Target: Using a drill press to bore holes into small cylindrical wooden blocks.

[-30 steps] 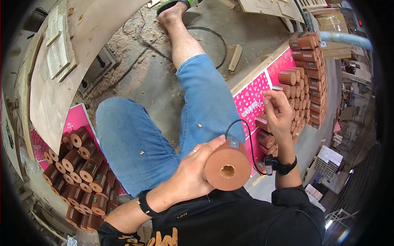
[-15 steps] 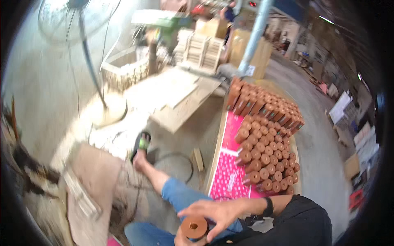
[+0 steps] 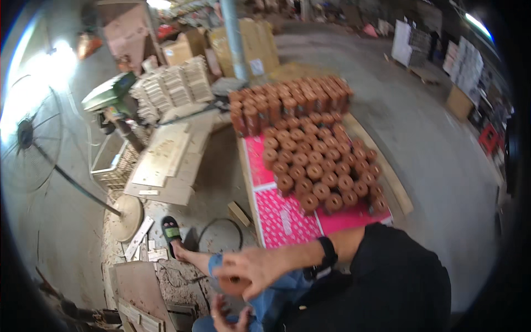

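Head view: brown cylinder (image 3: 233, 286) held one-handed, lower middle of the frame.
The right hand (image 3: 253, 270) looks clasped around it; the left hand (image 3: 224, 322), loosely spread, is just below, apparently empty. Any next move likely calls for steady grip.

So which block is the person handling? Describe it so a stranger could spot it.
Start at the pink sheet crowded with brown blocks, then find the black sleeve below. Follow that arm leftward to the right hand, curled over a single block. Unlike its neighbours, it is off the sheet and partly covered by the hand.
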Motion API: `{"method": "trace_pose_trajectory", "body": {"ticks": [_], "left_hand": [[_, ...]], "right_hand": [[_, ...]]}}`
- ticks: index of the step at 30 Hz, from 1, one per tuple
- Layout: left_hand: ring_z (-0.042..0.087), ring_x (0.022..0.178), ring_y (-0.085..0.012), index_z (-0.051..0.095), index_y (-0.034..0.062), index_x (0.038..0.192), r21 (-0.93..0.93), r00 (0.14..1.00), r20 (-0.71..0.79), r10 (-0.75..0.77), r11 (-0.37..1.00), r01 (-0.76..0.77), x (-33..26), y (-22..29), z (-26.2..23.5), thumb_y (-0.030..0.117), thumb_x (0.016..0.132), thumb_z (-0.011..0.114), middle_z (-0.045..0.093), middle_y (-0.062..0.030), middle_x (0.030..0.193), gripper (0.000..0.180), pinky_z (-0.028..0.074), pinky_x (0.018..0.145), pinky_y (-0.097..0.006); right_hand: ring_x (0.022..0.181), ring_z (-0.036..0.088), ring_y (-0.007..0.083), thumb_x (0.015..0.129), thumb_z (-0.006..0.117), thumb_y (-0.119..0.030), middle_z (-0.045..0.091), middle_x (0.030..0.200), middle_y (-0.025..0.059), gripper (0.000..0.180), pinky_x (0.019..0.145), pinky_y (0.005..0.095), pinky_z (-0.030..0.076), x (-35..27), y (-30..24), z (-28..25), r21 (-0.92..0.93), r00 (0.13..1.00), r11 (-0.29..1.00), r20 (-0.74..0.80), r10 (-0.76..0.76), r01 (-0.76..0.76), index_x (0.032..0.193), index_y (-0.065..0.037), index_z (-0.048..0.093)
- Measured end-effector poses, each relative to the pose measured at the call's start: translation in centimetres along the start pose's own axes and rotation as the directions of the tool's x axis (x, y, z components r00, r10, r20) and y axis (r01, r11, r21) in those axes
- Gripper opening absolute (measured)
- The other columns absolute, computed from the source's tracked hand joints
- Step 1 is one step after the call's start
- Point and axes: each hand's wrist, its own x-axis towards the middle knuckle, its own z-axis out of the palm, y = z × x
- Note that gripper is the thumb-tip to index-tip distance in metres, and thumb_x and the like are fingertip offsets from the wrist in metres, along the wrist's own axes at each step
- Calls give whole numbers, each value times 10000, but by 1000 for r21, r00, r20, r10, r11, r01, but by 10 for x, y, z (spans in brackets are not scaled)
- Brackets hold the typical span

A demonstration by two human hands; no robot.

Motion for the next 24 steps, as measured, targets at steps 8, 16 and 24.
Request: {"method": "trace_pose_trajectory", "body": {"ticks": [8, 16, 24], "left_hand": [[597, 962, -213, 435, -45, 1386, -17, 932, -222, -286, 957, 290, -22, -54, -82, 122, 889, 732, 641, -125, 1107, 603, 508, 823, -344], [599, 931, -204, 475, 31, 1370, 1, 879, -354, -319, 940, 341, -34, -90, -108, 180, 889, 739, 647, -123, 1099, 568, 505, 761, -338], [598, 924, -216, 491, 67, 1348, 47, 840, -369, -398, 895, 444, -27, -77, -96, 243, 910, 714, 639, -127, 1107, 522, 510, 740, -355]], "right_hand": [[899, 650, 263, 725, 783, -298, 633, 1049, 127, 594, 786, 376, 528, -153, 134, -76, 347, 274, 863, -847, 457, -366, 1214, -98, 511], [1168, 466, 365, 683, 813, -252, 593, 1147, 157, 652, 984, 471, 405, -415, 222, -60, 681, -706, 215, -705, -65, -700, 1232, -71, 512], [1187, 491, 373, 683, 828, -257, 452, 1311, 205, 792, 985, 439, 451, -529, 228, 35, 942, -940, -8, -333, 76, -334, 1364, -98, 454]]}}
